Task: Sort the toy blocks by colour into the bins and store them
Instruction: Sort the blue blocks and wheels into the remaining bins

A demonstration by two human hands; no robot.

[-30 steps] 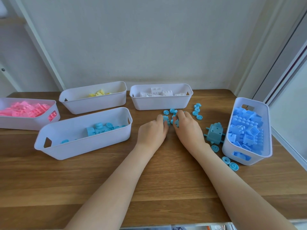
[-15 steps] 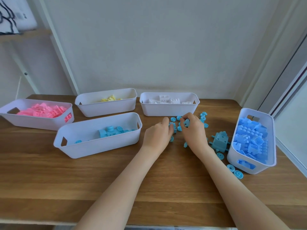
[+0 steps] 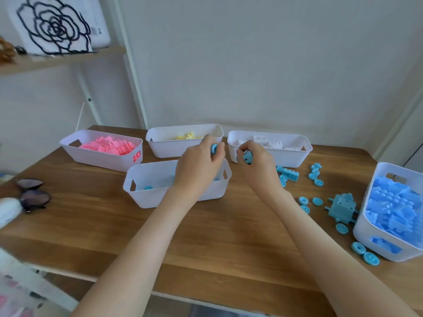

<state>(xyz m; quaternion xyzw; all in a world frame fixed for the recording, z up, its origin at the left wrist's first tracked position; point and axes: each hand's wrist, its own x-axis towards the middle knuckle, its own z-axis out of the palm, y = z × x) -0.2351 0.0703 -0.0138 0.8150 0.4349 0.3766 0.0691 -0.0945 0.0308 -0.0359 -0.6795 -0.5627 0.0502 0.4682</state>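
**Both hands above the bins, each pinching a teal piece**

The wooden worktop (image 3: 229, 236) carries five white bins. The blue-block bin (image 3: 364, 234) stands at the right edge, heaped full. The teal bin (image 3: 146, 197) sits mid-worktop with only a few pieces showing inside. Along the back edge stand the pink-block bin (image 3: 98, 159), the yellow-block bin (image 3: 169, 149) and the white-block bin (image 3: 290, 157).

The left hand (image 3: 199, 165) is held over the teal bin's right end, thumb and fingertips curled round a teal wheel (image 3: 214, 148). The right hand (image 3: 258, 165) is just beside it, in front of the white-block bin, fingers curled on a small teal block (image 3: 247, 157).

Loose teal pieces lie between the right hand and the blue-block bin: a robot-shaped figure (image 3: 342, 208) close against that bin, a studded brick (image 3: 290, 173), and scattered wheels (image 3: 317, 177), two of them (image 3: 371, 258) near the bin's front corner.

Sunglasses (image 3: 32, 194) lie at the left edge. Bare wood runs along the front edge on either side of the forearms
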